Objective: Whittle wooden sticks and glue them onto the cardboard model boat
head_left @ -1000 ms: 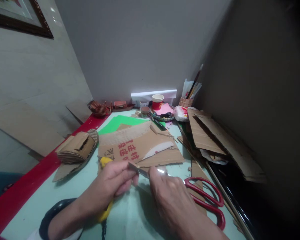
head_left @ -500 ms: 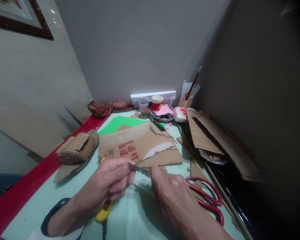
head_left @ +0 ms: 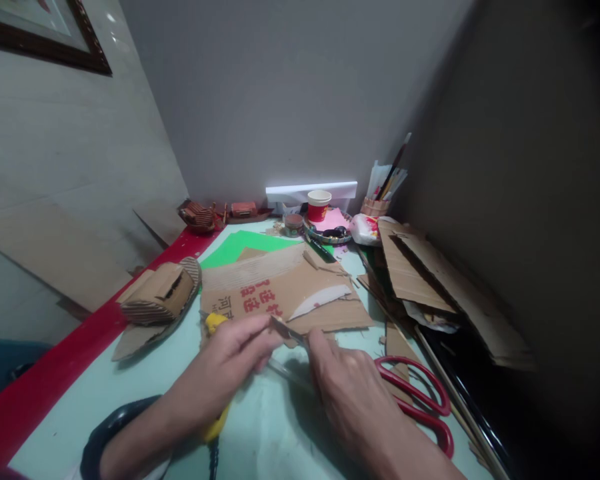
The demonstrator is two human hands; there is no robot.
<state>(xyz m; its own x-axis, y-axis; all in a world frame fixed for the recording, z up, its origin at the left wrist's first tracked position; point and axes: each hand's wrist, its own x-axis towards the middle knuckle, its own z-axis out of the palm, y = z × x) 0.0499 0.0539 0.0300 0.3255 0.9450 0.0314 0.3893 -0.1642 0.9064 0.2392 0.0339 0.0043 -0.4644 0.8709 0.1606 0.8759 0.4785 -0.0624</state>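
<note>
My left hand (head_left: 245, 350) is closed in a pinch above the table. Whatever small thing its fingertips hold is too hidden to name. Scissors with red handles (head_left: 443, 393) are spread apart under my right hand (head_left: 347, 380), which is closed around their middle. One dark blade reaches from my right fingers to my left fingertips; a paler blade shows lower down. A yellow utility knife (head_left: 215, 427) lies beneath my left hand and wrist, partly covered. Just beyond both hands lies a flat cardboard sheet (head_left: 300, 280) with red printed characters and a torn whitish patch.
A cardboard boat model (head_left: 155, 293) stands at left, with smaller brown boat models (head_left: 245, 211) at the back. Green paper (head_left: 240, 243), a red cup (head_left: 319, 208) and a pen holder (head_left: 377, 205) are farther off. Stacked cardboard scraps (head_left: 420, 280) crowd the right side.
My left hand has turned slightly, moving up and right along with the blade at its fingertips. The whole view has shifted a little; my right hand keeps its grip.
</note>
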